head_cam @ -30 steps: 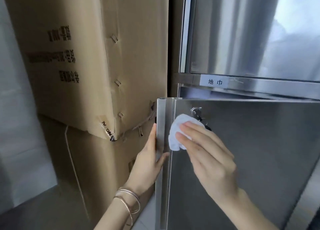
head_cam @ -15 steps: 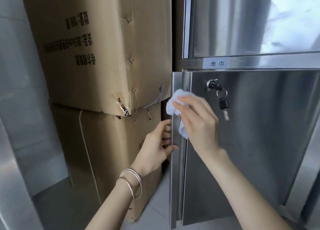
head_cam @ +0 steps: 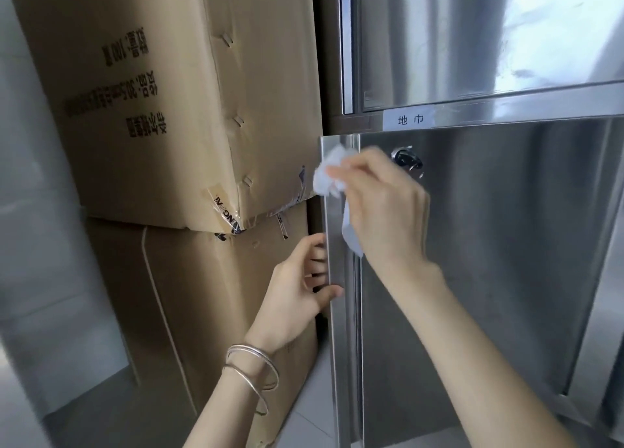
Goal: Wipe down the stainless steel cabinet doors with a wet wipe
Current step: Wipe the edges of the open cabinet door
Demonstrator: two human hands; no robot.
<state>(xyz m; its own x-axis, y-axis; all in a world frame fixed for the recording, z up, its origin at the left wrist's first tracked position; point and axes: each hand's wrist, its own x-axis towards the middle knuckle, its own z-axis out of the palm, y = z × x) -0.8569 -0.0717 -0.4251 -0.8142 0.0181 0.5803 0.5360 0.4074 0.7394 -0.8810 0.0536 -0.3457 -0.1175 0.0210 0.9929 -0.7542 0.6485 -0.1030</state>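
Note:
The lower stainless steel cabinet door [head_cam: 489, 262] stands ajar, its left edge turned toward me. My right hand [head_cam: 381, 207] holds a crumpled white wet wipe [head_cam: 329, 174] and presses it against the door's upper left edge strip. Lower down, my left hand [head_cam: 300, 292] grips that same edge, fingers curled behind it and thumb on the front. A lock with a key [head_cam: 407, 158] sits just right of my right hand, partly hidden by it. Above is the upper steel door [head_cam: 472, 42], with a white label [head_cam: 410, 120] beneath it.
Two stacked cardboard boxes, the upper box [head_cam: 162, 93] and the lower box [head_cam: 202, 312], stand close against the left of the cabinet, leaving a narrow gap by the door edge. A grey wall [head_cam: 30, 211] is at the far left. Tiled floor [head_cam: 310, 414] shows below.
My right hand has carried the wipe from the door face by the lock onto the left edge strip and up toward its top corner. My left hand shifted its hold lower on the edge.

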